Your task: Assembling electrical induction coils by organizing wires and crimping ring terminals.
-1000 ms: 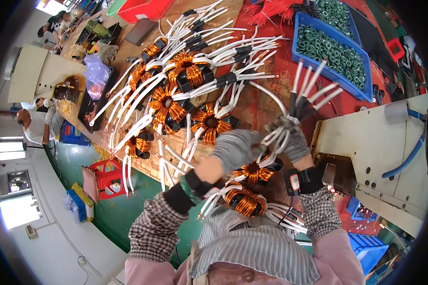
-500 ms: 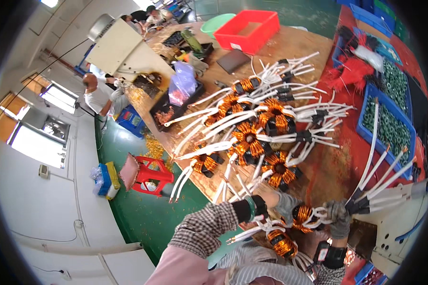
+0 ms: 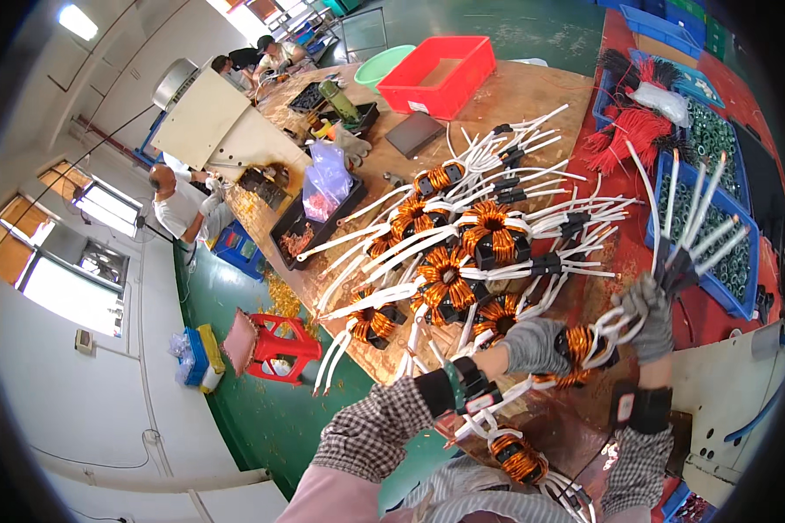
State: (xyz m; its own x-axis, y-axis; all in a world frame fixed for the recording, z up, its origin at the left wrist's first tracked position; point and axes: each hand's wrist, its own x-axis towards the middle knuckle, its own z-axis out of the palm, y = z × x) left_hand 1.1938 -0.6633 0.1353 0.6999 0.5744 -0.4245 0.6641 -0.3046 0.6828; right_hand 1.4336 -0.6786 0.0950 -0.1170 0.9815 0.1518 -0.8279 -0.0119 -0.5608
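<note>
My left hand [image 3: 536, 345], in a grey glove, is closed on the edge of a copper-wound ring coil [image 3: 577, 350]. Gloved in grey too, my right hand [image 3: 649, 318] grips the white leads [image 3: 617, 326] of that same coil. Beyond its fingers the leads' stripped ends [image 3: 711, 213] fan out past a dark sleeve. Close to my body lies another copper coil [image 3: 519, 457] with white leads. Left of my hands, several more ring coils [image 3: 445, 275] are heaped on the wooden table [image 3: 532, 91], their white leads pointing both ways.
Blue bins of green rings [image 3: 715, 235] and red wires [image 3: 628, 139] stand on the right. A red bin [image 3: 445, 74], a green basin [image 3: 382, 68] and a black tray [image 3: 292, 248] sit farther off. A red stool [image 3: 279, 344] stands at left; a person [image 3: 179, 209] works beyond it.
Both hands have moved up and away from my body with the coil and its leads. The leads' free ends now reach over the blue bin. The view has shifted slightly.
</note>
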